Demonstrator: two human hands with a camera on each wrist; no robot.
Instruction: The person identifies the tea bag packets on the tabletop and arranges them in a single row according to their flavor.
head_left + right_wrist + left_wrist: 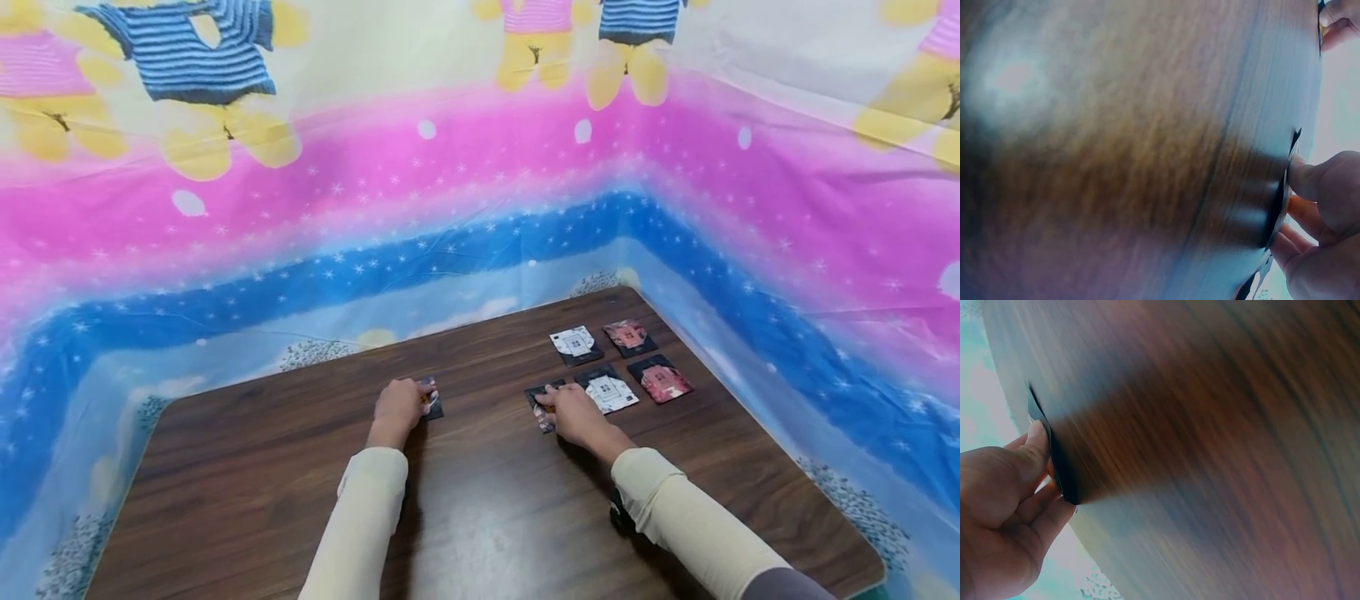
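Observation:
My left hand (397,408) is over the middle of the table, gripping a small square printed card (435,403) by its edges. In the left wrist view the thumb and fingers hold this thin dark card (1065,472) close over the wood. Further right, my right hand (579,417) holds a similar dark card (544,423) with a floral print. Seen from the right wrist, thumb and fingertips meet the edges of that card (1277,215), which lies low along the tabletop. The fingers cover much of both cards in the head view.
Beside the right hand lie two white-and-black cards, one nearer (611,393) and one farther (576,343). Two red-and-black cards, a near one (663,380) and a far one (630,336), lie to their right. A printed cloth (450,208) hangs behind the brown wooden table (247,492).

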